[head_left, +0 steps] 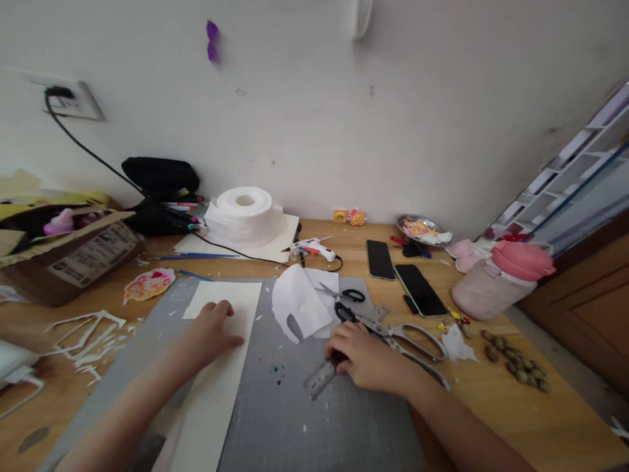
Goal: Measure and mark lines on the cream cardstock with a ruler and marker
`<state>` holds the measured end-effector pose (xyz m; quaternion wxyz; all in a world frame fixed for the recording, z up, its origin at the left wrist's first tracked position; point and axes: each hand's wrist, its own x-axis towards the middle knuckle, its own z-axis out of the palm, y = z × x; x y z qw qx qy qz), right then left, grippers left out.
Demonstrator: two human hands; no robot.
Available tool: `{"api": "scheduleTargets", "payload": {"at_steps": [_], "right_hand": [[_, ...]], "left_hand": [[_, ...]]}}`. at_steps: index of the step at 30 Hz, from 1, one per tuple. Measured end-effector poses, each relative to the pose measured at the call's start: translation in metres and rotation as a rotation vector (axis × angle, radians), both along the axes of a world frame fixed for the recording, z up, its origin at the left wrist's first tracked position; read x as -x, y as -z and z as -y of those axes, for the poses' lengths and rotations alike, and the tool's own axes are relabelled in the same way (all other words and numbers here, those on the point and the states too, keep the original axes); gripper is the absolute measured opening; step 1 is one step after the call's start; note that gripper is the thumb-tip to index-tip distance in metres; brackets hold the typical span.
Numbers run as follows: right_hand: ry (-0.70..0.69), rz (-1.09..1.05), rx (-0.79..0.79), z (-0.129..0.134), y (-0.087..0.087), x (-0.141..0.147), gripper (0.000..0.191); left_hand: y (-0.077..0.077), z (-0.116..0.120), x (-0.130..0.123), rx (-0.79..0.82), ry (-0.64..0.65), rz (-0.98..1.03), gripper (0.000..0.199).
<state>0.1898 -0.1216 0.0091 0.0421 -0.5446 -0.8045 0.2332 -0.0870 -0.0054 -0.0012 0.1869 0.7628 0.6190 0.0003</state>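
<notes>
A long off-white strip of card (216,400) lies on the grey cutting mat (275,419). My left hand (212,331) rests on the strip, its thumb spread away from the fingers. My right hand (361,354) is closed over a metal ruler (319,380), which slants across the mat and shows on both sides of the fingers. Just beyond that hand are black-handled scissors (352,296), partly over cut white paper (302,301). Larger scissors with grey handles (417,342) lie beside its wrist.
A paper roll (240,216) and a white glue gun (317,248) with a cable stand at the back. Two phones (380,259), a pink-lidded bottle (496,282) and a metal bowl (421,231) are right. A cardboard box (73,255) and paper scraps (88,341) lie left.
</notes>
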Motion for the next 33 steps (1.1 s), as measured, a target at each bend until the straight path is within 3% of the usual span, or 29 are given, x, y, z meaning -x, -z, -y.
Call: {"api": "scheduleTargets", "payload": {"at_steps": [6, 10, 15, 19, 24, 33], "right_hand": [[0.150, 0.075, -0.233, -0.012, 0.022, 0.003, 0.016], [0.237, 0.162, -0.302, -0.028, 0.030, 0.006, 0.017], [0.281, 0.247, -0.358, -0.033, 0.034, 0.008, 0.015], [0.268, 0.268, -0.382, -0.033, 0.034, 0.005, 0.018], [0.244, 0.226, -0.382, -0.032, 0.033, 0.003, 0.015], [0.193, 0.097, -0.270, -0.027, 0.026, 0.002, 0.021]], "left_hand": [[0.004, -0.001, 0.004, -0.045, -0.040, -0.012, 0.044], [0.000, 0.009, 0.004, -0.043, -0.114, -0.107, 0.051], [-0.007, 0.021, -0.006, 0.021, -0.085, -0.130, 0.049], [-0.009, 0.018, -0.005, 0.068, -0.068, -0.090, 0.045], [-0.005, 0.003, 0.007, 0.123, -0.115, -0.056, 0.054], [-0.002, 0.001, 0.004, 0.201, -0.041, 0.295, 0.060]]}}
